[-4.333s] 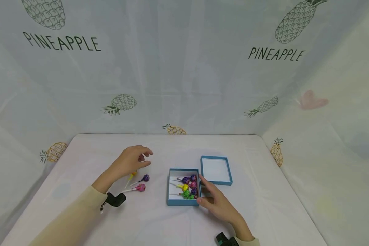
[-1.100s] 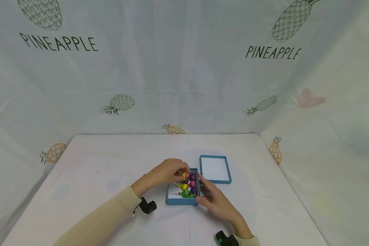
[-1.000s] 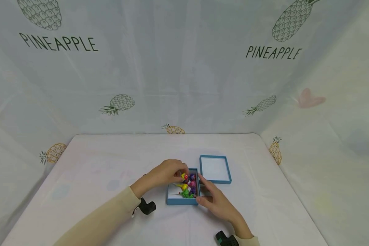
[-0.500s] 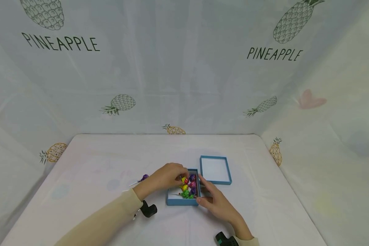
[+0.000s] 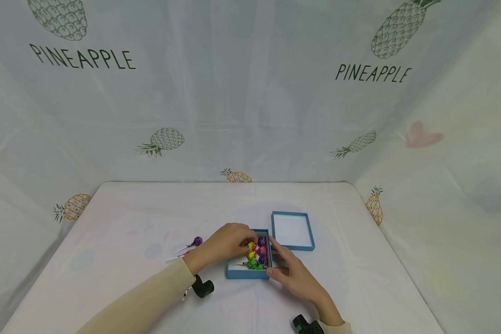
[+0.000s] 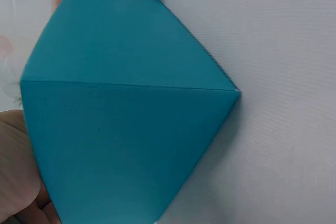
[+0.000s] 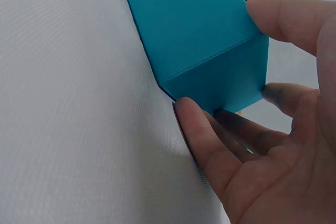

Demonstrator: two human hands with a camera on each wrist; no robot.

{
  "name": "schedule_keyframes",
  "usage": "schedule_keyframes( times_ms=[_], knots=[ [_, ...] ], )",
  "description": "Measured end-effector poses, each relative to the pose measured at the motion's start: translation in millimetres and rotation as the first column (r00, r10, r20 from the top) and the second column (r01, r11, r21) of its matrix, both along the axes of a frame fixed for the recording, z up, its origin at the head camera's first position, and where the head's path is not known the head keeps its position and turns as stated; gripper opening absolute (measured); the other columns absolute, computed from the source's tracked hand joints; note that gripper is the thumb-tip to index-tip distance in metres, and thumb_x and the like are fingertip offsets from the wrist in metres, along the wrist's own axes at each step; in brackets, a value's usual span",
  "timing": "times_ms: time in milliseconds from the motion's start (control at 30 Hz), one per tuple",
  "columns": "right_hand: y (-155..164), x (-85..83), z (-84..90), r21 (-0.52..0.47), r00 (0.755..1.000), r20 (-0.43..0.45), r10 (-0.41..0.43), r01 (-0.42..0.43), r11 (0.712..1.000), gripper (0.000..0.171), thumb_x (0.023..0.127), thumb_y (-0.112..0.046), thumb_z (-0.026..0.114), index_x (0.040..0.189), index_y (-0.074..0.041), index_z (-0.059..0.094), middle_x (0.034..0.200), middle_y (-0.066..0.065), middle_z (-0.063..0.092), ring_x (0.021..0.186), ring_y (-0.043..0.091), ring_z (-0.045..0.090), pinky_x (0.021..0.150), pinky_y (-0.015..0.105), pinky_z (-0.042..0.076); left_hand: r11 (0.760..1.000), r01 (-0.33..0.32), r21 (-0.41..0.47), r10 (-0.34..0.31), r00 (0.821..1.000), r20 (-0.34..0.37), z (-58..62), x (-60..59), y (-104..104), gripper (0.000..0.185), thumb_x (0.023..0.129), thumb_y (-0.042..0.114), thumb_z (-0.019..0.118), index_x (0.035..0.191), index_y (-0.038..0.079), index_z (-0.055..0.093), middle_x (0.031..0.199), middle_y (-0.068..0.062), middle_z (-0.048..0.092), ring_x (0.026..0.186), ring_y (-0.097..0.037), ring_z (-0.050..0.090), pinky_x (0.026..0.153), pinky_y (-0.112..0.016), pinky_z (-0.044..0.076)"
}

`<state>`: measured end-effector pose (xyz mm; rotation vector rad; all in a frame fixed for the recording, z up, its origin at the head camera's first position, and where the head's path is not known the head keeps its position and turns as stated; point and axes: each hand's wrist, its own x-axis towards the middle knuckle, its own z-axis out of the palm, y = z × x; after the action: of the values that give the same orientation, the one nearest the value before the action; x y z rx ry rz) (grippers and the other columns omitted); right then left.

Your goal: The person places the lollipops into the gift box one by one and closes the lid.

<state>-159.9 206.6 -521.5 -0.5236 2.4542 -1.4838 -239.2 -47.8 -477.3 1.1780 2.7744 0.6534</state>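
Note:
In the head view, a blue box [image 5: 248,274] with a white inside stands on the cloth, holding several wrapped lollipops, among them a green one [image 5: 253,263] and a pink one [image 5: 261,250]. My left hand [image 5: 229,241] reaches over its far left side and pinches a yellow-and-red lollipop [image 5: 251,246] just inside; its stick is hidden. At the box's right wall, my right hand [image 5: 296,276] grips it, thumb at the near corner. The right wrist view shows the fingers [image 7: 202,129] against the blue wall. Box walls block the lollipops in both wrist views.
Left of the box lie a purple lollipop [image 5: 197,241] and a pink one [image 5: 186,253], the latter partly behind my left wrist. The box's blue-rimmed lid [image 5: 293,247] lies behind and right of it. A patterned curtain [image 5: 250,93] hangs behind the table.
Over the frames my left hand has carried the yellow lollipop from the left pile to the box. Lately it has shifted slightly toward me, uncovering the remaining lollipops. My right hand stays at the box.

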Motion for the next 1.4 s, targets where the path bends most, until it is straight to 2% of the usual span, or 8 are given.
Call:
schedule_keyframes(
  times_ms=[300,500,667,833,933,1133,1267,1400],
  knots=[
    [0.2,0.8,0.4,0.000,1.000,-0.003,0.000,0.000,1.000,0.078,0.104,-0.028,0.070,0.170,-0.028,0.026,0.168,0.022,0.034,0.140,0.043,0.053,0.101,0.043,0.058,1.000,-0.009,0.024,0.009,1.000,0.023,-0.8,0.8,-1.3,0.023,0.094,0.018,0.083,0.117,0.018,0.079,0.102,0.007,0.072,0.082,-0.007,0.056,0.078,-0.024,0.051],
    [0.1,0.4,0.6,0.006,1.000,-0.014,0.004,-0.004,1.000,0.077,0.105,-0.028,0.069,0.170,-0.028,0.027,0.167,0.023,0.036,0.139,0.043,0.054,0.100,0.041,0.058,0.996,-0.005,0.090,0.003,1.000,0.025,6.3,-2.2,-11.6,0.027,0.091,0.012,0.085,0.118,0.015,0.080,0.105,0.001,0.075,0.085,-0.013,0.064,0.075,-0.023,0.053],
    [-1.1,0.5,0.6,0.022,1.000,-0.017,-0.008,0.008,1.000,0.077,0.105,-0.029,0.069,0.169,-0.028,0.028,0.166,0.022,0.038,0.138,0.042,0.055,0.100,0.043,0.058,0.989,-0.049,0.138,0.050,0.999,-0.003,21.1,-6.8,-32.4,0.025,0.093,0.014,0.084,0.117,0.015,0.079,0.109,0.001,0.075,0.088,-0.009,0.066,0.079,-0.027,0.056],
    [-0.9,0.7,-0.5,0.039,1.000,-0.023,-0.017,0.018,0.999,0.077,0.105,-0.030,0.070,0.169,-0.027,0.028,0.165,0.021,0.039,0.138,0.040,0.055,0.100,0.042,0.058,0.977,-0.146,0.155,0.150,0.989,-0.010,33.7,-12.0,-65.7,0.025,0.093,0.017,0.084,0.117,0.018,0.077,0.106,0.008,0.073,0.088,-0.006,0.065,0.079,-0.029,0.057],
    [-0.1,0.7,-1.1,0.045,0.999,-0.033,-0.015,0.017,0.999,0.077,0.104,-0.030,0.070,0.169,-0.026,0.028,0.164,0.022,0.041,0.138,0.040,0.056,0.100,0.038,0.058,0.969,-0.198,0.147,0.200,0.980,0.003,35.8,-14.2,-87.6,0.025,0.093,0.018,0.084,0.117,0.018,0.076,0.105,0.009,0.073,0.089,-0.006,0.065,0.079,-0.030,0.057],
    [0.6,0.5,-1.3,0.039,0.999,-0.039,-0.009,0.010,0.999,0.078,0.104,-0.030,0.070,0.169,-0.025,0.028,0.164,0.023,0.041,0.138,0.041,0.056,0.100,0.037,0.057,0.963,-0.243,0.118,0.241,0.970,0.032,24.0,-15.4,-121.8,0.028,0.092,0.016,0.085,0.118,0.012,0.076,0.105,0.002,0.075,0.087,-0.007,0.064,0.078,-0.031,0.056],
    [0.6,0.6,-0.6,0.035,0.999,-0.029,-0.015,0.016,0.999,0.078,0.104,-0.030,0.070,0.169,-0.025,0.028,0.165,0.023,0.040,0.138,0.041,0.055,0.100,0.040,0.058,0.963,-0.247,0.110,0.241,0.968,0.068,11.4,-14.7,-134.1,0.029,0.091,0.015,0.085,0.118,0.008,0.076,0.104,-0.001,0.076,0.086,-0.008,0.064,0.076,-0.030,0.056],
    [-0.1,0.8,0.3,0.036,1.000,-0.016,-0.016,0.017,0.999,0.078,0.104,-0.030,0.070,0.169,-0.025,0.028,0.166,0.023,0.038,0.139,0.042,0.055,0.101,0.042,0.058,0.958,-0.272,0.093,0.261,0.959,0.115,2.1,-12.9,-141.6,0.030,0.092,0.016,0.084,0.119,0.008,0.075,0.102,0.000,0.075,0.087,-0.008,0.064,0.077,-0.029,0.056]
  ],
)
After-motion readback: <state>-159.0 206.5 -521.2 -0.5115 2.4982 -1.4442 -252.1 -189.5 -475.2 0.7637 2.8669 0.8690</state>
